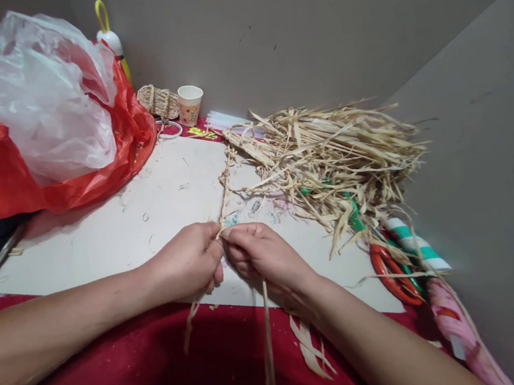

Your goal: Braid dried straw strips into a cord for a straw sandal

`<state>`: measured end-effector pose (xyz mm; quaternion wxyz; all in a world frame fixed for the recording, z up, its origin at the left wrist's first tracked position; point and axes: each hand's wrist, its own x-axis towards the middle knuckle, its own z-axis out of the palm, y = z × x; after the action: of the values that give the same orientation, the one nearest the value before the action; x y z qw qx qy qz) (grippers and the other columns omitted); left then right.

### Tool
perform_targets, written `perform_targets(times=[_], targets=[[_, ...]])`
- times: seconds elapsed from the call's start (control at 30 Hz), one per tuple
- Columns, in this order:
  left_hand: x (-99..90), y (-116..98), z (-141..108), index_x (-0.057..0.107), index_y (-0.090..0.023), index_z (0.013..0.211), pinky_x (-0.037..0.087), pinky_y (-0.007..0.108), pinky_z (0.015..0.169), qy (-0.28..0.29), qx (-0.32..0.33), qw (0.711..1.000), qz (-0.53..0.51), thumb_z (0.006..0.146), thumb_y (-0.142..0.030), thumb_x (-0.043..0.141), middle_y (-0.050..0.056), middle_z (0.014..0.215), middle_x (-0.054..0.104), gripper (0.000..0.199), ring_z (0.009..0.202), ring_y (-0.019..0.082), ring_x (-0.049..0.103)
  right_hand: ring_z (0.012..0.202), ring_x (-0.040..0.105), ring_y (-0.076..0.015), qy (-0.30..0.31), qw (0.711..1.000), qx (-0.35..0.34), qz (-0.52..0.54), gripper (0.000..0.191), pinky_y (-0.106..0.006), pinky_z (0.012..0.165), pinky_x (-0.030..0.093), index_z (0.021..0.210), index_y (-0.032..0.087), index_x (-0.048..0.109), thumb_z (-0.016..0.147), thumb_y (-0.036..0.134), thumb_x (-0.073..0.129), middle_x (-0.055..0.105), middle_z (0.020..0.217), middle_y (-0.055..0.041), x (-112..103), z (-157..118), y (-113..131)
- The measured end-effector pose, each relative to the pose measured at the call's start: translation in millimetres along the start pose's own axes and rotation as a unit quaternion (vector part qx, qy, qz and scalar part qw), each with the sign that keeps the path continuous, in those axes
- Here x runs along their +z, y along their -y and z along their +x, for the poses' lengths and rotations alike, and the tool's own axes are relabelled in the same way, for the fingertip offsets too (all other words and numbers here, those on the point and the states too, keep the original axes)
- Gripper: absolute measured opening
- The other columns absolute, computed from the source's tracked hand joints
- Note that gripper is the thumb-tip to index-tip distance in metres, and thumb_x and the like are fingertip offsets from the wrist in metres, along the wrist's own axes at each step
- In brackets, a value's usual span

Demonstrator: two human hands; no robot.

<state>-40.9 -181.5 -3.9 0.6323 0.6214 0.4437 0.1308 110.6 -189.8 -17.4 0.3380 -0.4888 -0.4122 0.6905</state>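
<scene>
Both hands meet at the near end of a thin straw cord (225, 196), which runs away from me over the white board (166, 192). My left hand (194, 257) is closed, with thumb and fingers pinching the cord. Right beside it, my right hand (257, 249) also pinches straw at the same spot. A loose straw strand (267, 336) hangs below my right hand, and a shorter strand (191, 324) hangs under the left. The cord's far end reaches a flat woven straw piece (246, 146) by the heap of dry straw (350, 148).
Red and clear plastic bags (39, 120) bulk up at the left. A paper cup (190, 103) and a woven straw roll (158, 101) stand at the back. Orange-handled scissors (393, 275) and a striped roll (415, 244) lie right. Red cloth (155, 351) covers the table's front.
</scene>
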Motion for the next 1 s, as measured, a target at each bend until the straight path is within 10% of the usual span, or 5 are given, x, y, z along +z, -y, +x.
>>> perform_targets(times=[0.23, 0.47, 0.6, 0.8, 1.0], targets=[[12.5, 9, -1, 0.047, -0.018, 0.087, 0.037, 0.018, 0.039, -0.069, 0.042, 0.996, 0.028, 0.082, -0.024, 0.037, 0.001, 0.064, 0.058, 0.012, 0.045, 0.009, 0.051, 0.031, 0.024, -0.003, 0.012, 0.998, 0.022, 0.06, 0.036, -0.02, 0.034, 0.013, 0.052, 0.017, 0.043, 0.078, 0.036, 0.058, 0.038, 0.037, 0.007, 5, 0, -3], [-11.4, -14, -2, 0.055, -0.015, 0.084, 0.034, 0.019, 0.04, 0.02, -0.007, 1.0, -0.005, 0.076, -0.024, 0.045, -0.003, 0.051, 0.054, 0.015, 0.04, 0.009, 0.047, 0.034, 0.015, -0.0016, 0.036, 0.995, 0.04, 0.09, 0.025, -0.017, 0.035, 0.01, 0.06, 0.016, 0.047, 0.073, 0.03, 0.064, 0.026, 0.04, 0.0116, -2, 0, 2], [-31.4, -10, 12, 0.06, -0.014, 0.078, 0.036, 0.02, 0.048, -0.14, 0.073, 0.987, 0.017, 0.073, -0.023, 0.047, -0.003, 0.055, 0.055, 0.016, 0.048, 0.008, 0.047, 0.037, 0.011, -0.0014, 0.079, 0.992, 0.053, 0.087, 0.021, -0.017, 0.036, 0.008, 0.073, 0.012, 0.058, 0.076, 0.032, 0.063, 0.022, 0.043, 0.0126, -8, 2, 7], [-17.8, 3, 21, 0.052, -0.015, 0.065, 0.033, 0.021, 0.046, 0.01, 0.02, 0.99, -0.141, 0.076, -0.024, 0.041, -0.003, 0.049, 0.047, 0.018, 0.043, 0.008, 0.041, 0.036, 0.01, -0.0015, 0.118, 0.988, 0.061, 0.075, 0.022, -0.017, 0.035, 0.006, 0.072, 0.012, 0.057, 0.077, 0.033, 0.064, 0.021, 0.043, 0.0127, -12, 4, 8], [-18.4, 5, 18, 0.058, -0.013, 0.066, 0.04, 0.023, 0.063, -0.018, 0.086, 0.996, 0.006, 0.078, -0.022, 0.042, 0.001, 0.065, 0.06, 0.022, 0.059, 0.009, 0.049, 0.037, 0.012, -0.0025, 0.136, 0.987, 0.081, 0.016, 0.026, -0.017, 0.035, 0.008, 0.075, 0.013, 0.057, 0.077, 0.038, 0.063, 0.024, 0.042, 0.0122, -18, 4, 9]])
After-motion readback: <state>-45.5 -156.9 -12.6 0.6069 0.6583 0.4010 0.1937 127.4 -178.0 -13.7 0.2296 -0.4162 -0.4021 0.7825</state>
